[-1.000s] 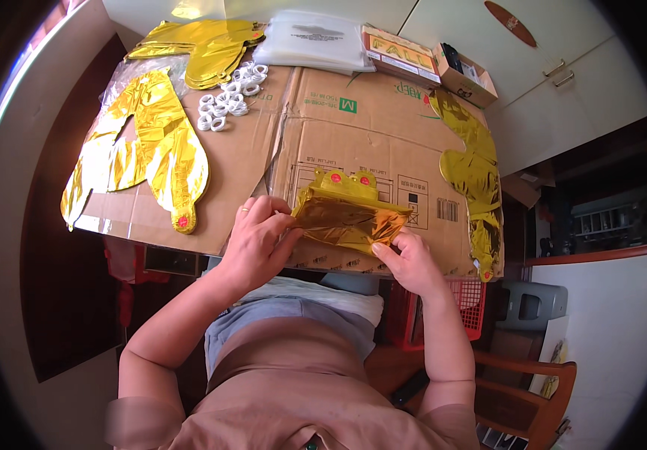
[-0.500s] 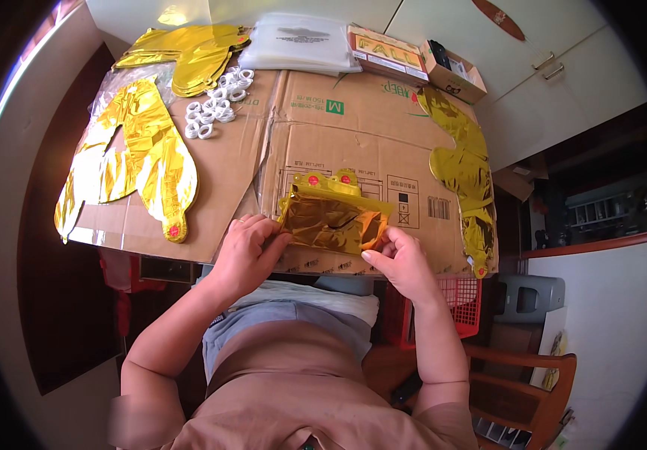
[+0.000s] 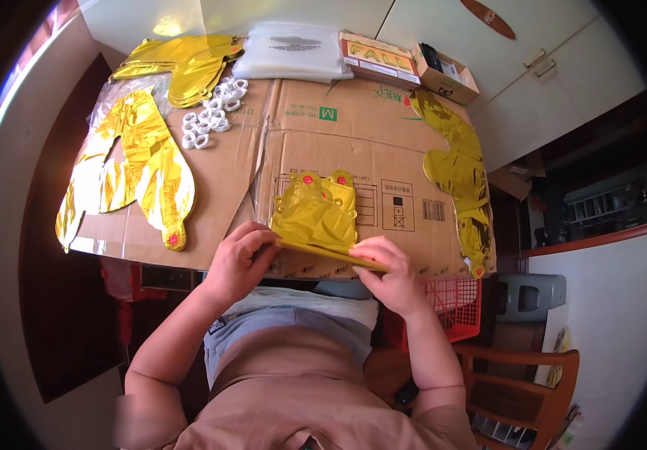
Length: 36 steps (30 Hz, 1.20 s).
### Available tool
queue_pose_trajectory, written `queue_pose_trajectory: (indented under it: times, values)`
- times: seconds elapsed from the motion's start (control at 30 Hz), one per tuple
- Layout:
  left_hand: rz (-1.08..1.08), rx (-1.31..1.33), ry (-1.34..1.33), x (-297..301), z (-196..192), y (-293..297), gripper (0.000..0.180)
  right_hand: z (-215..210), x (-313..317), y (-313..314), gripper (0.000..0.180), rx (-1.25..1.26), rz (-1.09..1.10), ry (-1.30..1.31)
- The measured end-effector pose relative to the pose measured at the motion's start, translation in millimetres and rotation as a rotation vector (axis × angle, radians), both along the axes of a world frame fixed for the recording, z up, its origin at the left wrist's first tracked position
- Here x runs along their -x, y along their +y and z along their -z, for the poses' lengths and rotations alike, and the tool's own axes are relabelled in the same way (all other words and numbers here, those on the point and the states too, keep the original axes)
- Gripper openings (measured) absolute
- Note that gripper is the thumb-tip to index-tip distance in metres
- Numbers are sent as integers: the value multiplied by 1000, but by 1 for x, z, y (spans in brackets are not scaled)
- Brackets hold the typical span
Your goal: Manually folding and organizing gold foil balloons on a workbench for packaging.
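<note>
1. A folded gold foil balloon (image 3: 317, 217) is pinched at its near edge by both hands, above the flattened cardboard (image 3: 323, 142) covering the worktop.
2. The left hand (image 3: 237, 259) has its grip pressed together on the balloon's left corner.
3. The right hand (image 3: 391, 274) has its grip pinching the folded edge at the right.
4. Flat gold foil balloons (image 3: 143, 169) lie well apart at the left, white plastic rings (image 3: 209, 112) beyond them.
</note>
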<state>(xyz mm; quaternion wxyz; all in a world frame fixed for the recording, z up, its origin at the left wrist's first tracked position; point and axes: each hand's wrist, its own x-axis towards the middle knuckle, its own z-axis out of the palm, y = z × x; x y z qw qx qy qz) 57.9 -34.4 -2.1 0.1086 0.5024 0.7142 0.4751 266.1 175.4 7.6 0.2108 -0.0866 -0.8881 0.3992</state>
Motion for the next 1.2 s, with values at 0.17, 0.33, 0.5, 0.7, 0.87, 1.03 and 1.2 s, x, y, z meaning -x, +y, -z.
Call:
queue_pose_trajectory:
  times: [0.17,0.33,0.5,0.7,0.87,1.03,1.2]
  values:
    - [-108,-56,-364,0,12,5,42,12,2,-6,32,-264,8,132]
    - [-183,-145,-1097,-9,-9,5,64,25,4,-12,37,-364,38,235]
    - [-79,61,-666,-29,-4,-6,69,21,-1,-23,47,-351,153,123]
    - [-155,126,-274,-31,0,-3,58,7,-22,-35,28,171,450,-61]
    - [-141,5,-434,-27,17,4,57,10,-22,-44,23,536,424,-174]
    - [-172,-47,-698,-25,15,11,58,6,-5,-30,27,791,305,-316]
    - [-159,-20,-773,-7,2,26,60,5,23,-3,24,825,253,-256]
